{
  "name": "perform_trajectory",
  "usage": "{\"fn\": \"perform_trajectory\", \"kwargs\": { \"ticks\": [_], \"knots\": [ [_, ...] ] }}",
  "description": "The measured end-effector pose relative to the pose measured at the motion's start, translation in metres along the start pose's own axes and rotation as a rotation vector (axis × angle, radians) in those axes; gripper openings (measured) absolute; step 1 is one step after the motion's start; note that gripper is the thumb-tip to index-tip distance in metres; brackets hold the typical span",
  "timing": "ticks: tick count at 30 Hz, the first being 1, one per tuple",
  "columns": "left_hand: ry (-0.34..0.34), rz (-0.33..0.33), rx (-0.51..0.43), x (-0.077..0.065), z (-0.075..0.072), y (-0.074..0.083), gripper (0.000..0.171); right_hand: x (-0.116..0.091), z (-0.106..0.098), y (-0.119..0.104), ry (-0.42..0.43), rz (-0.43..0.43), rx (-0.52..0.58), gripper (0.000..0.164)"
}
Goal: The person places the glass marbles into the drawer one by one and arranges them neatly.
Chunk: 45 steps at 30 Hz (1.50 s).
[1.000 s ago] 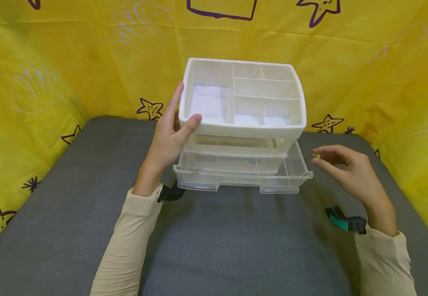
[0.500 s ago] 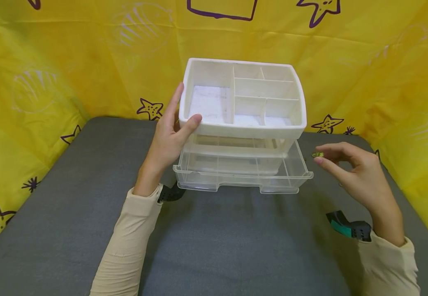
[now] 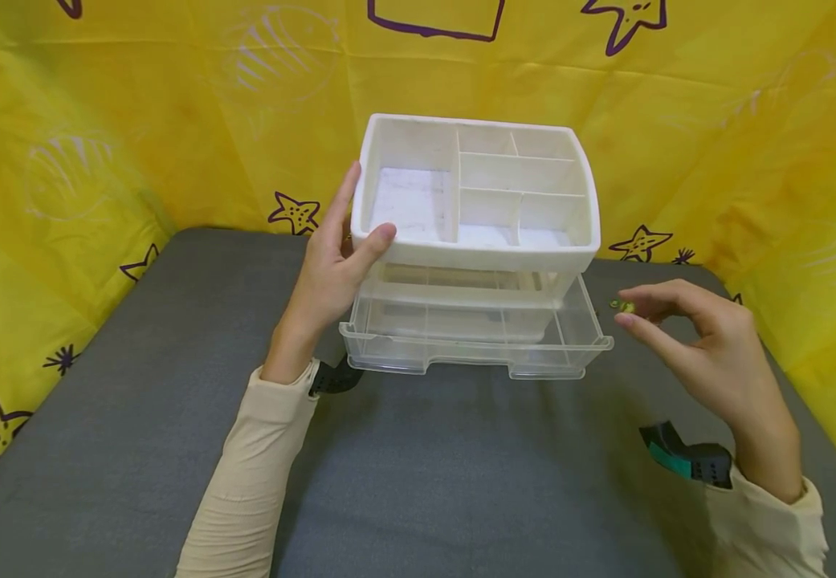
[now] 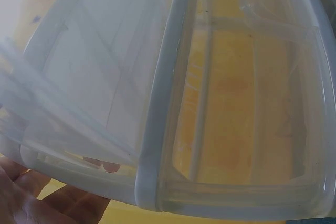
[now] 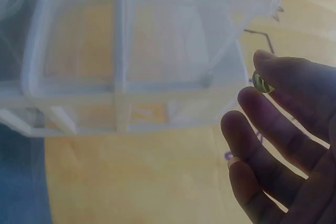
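A white desktop organizer [image 3: 475, 255] stands at the middle of the table, its top divided into compartments. Its clear plastic drawer [image 3: 475, 353] is pulled out toward me below. My left hand [image 3: 327, 273] grips the organizer's left upper edge, thumb over the front rim and fingers along the side. To the right of the drawer, my right hand [image 3: 714, 345] pinches a small shiny yellow-green piece [image 3: 627, 307] between thumb and index finger. In the right wrist view this bead-like piece [image 5: 261, 82] looks round and glassy with stripes; I cannot tell its exact kind.
A dark grey cloth [image 3: 461, 474] covers the table. Yellow curtains [image 3: 193, 120] with starfish and fish drawings hang behind and at both sides. Black wrist straps [image 3: 692, 457] are worn on both arms. Clear drawer walls [image 5: 173, 30] are close to the right hand.
My right hand has moved slightly right and toward me, with the small yellow-green piece turning in its fingertips. My left hand and the organizer have stayed in place.
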<state>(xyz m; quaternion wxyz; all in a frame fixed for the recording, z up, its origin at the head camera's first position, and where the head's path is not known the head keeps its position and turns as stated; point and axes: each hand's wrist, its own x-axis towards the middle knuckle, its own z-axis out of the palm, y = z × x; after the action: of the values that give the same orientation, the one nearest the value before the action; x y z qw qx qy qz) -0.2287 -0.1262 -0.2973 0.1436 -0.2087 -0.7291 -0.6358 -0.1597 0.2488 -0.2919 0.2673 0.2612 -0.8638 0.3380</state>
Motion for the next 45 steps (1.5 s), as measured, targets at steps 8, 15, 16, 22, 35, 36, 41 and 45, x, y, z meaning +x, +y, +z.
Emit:
{"fn": "perform_trajectory", "kwargs": {
  "ticks": [8, 15, 16, 22, 35, 36, 41, 45],
  "knots": [
    [0.002, 0.000, 0.002, 0.000, 0.000, -0.001, 0.075, -0.001, 0.003, -0.008, 0.043, -0.074, 0.088, 0.029],
    [0.001, -0.003, 0.002, 0.000, 0.000, -0.001, 0.075, 0.000, 0.007, -0.014, 0.044, -0.138, 0.086, 0.027],
    [0.002, -0.004, 0.003, 0.000, 0.000, -0.001, 0.075, 0.000, 0.008, -0.015, 0.044, -0.144, 0.086, 0.029],
    [0.004, -0.004, 0.011, -0.001, 0.001, -0.002, 0.075, 0.002, 0.013, -0.020, 0.050, -0.181, 0.061, 0.049],
    [0.006, 0.004, -0.009, 0.001, 0.000, -0.002, 0.075, 0.007, 0.020, -0.029, 0.031, -0.220, 0.071, 0.045],
    [0.006, 0.004, -0.011, 0.001, 0.000, -0.002, 0.075, 0.008, 0.020, -0.030, 0.028, -0.220, 0.070, 0.044],
    [0.005, 0.006, -0.011, 0.001, 0.001, -0.002, 0.075, 0.012, 0.021, -0.033, 0.014, -0.213, 0.031, 0.048],
    [0.009, 0.008, -0.006, 0.001, 0.001, -0.002, 0.074, 0.017, 0.021, -0.035, -0.043, -0.215, 0.010, 0.045]
  ]
}}
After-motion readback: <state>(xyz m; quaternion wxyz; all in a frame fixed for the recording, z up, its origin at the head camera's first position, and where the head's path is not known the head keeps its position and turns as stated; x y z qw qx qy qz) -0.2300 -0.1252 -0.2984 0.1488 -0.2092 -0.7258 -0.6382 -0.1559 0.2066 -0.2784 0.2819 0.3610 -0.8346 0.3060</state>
